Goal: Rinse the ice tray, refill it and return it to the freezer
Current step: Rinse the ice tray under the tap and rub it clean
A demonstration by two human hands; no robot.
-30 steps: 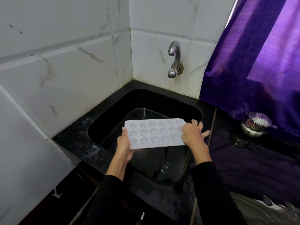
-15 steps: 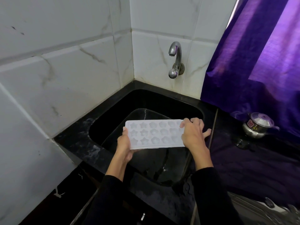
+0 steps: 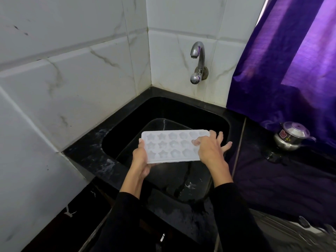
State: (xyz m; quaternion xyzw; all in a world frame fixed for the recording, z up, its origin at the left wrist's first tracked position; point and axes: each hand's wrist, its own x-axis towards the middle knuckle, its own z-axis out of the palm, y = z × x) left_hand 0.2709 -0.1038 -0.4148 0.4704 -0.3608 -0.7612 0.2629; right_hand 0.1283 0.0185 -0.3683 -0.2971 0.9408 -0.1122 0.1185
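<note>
Rinsing had not begun: the tap (image 3: 197,57) ran dry. Left hand (image 3: 141,157) gripped the ice tray (image 3: 172,146) over the sink (image 3: 116,140); right hand (image 3: 211,150) lay spread across it. Next, probably, open the tap.

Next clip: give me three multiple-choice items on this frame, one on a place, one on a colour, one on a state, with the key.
1. Where is the ice tray?
A. Held over the sink
B. Lying on the counter beside the pot
C. Hanging from the tap

2. What colour is the curtain?
A. Green
B. Purple
C. White

3. Is water running from the tap?
A. Yes, into the tray
B. Yes, into the sink
C. No stream shows

Key: 1 A, the left hand grips the tray's left end and the right hand lies over its right end, above the black basin. 2 B, purple cloth hangs at the right. 3 C, nothing falls from the spout.
</note>
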